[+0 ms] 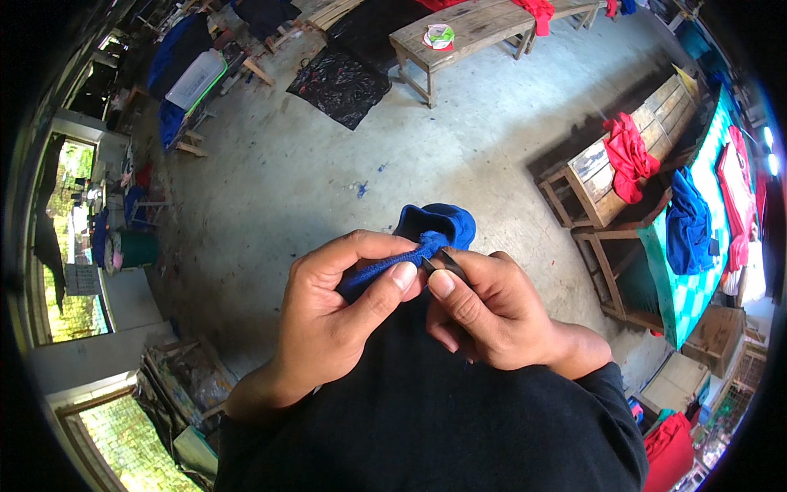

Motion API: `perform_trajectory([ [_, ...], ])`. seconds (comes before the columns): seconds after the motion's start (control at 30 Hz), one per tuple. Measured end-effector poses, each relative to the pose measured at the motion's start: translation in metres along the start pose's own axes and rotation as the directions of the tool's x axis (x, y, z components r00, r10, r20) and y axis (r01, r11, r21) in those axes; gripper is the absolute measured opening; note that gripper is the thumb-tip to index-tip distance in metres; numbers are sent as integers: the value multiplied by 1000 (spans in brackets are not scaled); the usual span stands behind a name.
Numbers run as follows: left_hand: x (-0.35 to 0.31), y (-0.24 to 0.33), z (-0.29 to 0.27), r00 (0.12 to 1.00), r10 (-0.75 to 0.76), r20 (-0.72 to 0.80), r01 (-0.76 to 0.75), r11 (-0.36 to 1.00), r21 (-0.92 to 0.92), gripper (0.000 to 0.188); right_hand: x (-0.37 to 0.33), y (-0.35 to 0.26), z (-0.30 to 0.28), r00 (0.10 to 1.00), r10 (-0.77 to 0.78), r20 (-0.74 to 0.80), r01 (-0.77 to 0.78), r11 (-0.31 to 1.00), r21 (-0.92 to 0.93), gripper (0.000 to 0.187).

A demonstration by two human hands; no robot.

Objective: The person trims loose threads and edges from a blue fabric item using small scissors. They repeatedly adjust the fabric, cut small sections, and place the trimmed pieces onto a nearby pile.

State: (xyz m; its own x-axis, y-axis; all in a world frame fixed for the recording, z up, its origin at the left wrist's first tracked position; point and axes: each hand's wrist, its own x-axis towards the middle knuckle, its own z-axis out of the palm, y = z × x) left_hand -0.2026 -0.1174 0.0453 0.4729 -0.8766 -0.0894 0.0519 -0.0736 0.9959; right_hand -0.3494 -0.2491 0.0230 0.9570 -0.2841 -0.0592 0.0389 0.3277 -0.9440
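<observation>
A blue piece of cloth (436,220) is held up in front of my chest, its far end curling into an open loop. My left hand (344,299) pinches its near edge between thumb and fingers. Closed around a small pair of dark thread snips (450,264), my right hand (496,307) meets the left at the middle. The tips of the snips touch or nearly touch the cloth edge, where fingers hide part of both. Black clothing covers my body just below.
Wooden benches (467,37) stand at the far side and the right, one with red cloth (628,156) on it. A teal-covered table (670,283) at right carries blue cloth (690,221). Black plastic sheeting (340,82) and blue scraps (361,189) lie on the concrete floor (270,172).
</observation>
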Motion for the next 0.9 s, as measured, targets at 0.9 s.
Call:
perform_trajectory([
  [0.9,-6,-2,-7,1000,16,22,-17,999,27,12,3,7,3,998,13,64,-12,999,-30,29],
])
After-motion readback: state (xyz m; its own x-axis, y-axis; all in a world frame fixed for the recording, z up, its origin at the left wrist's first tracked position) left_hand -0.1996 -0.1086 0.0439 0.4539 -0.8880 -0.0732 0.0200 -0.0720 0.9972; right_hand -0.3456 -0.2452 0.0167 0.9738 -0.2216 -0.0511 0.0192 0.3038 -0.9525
